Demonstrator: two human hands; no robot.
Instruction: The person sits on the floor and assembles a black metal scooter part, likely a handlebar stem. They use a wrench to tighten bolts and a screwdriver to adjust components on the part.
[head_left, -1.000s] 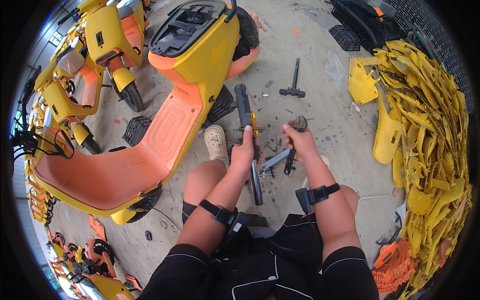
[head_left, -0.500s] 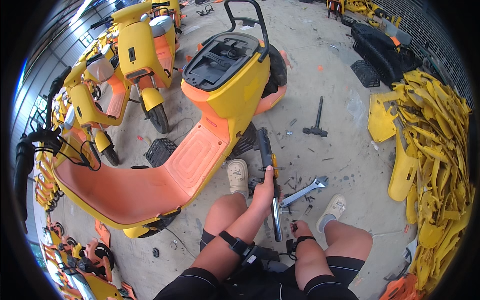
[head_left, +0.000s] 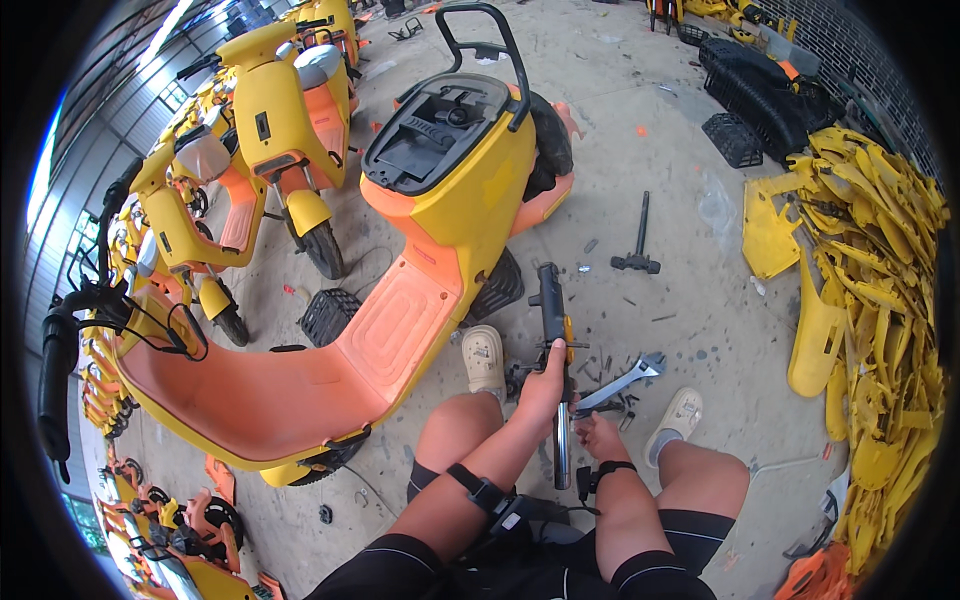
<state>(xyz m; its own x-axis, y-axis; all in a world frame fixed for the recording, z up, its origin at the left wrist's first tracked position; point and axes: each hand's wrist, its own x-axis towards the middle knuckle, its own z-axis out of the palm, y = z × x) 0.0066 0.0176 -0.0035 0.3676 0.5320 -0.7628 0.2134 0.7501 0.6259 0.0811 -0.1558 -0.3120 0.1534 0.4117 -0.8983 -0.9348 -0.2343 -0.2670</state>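
Note:
My left hand is closed around a handlebar, a metal tube with a black grip at its far end, held upright between my knees. My right hand sits curled beside the tube's lower part; what it holds is hidden. A silver adjustable wrench lies on the concrete just right of the tube, among several small screws. Both wrists wear black straps.
A yellow and orange scooter with its seat removed lies close on my left, with more scooters behind it. A black T-handle tool lies on the floor ahead. Yellow body panels are piled at the right, black baskets beyond.
My right hand has come down from the wrench to the tube's lower part, and the wrench now lies on the floor. My left hand stays on the handlebar. The view has tilted upward.

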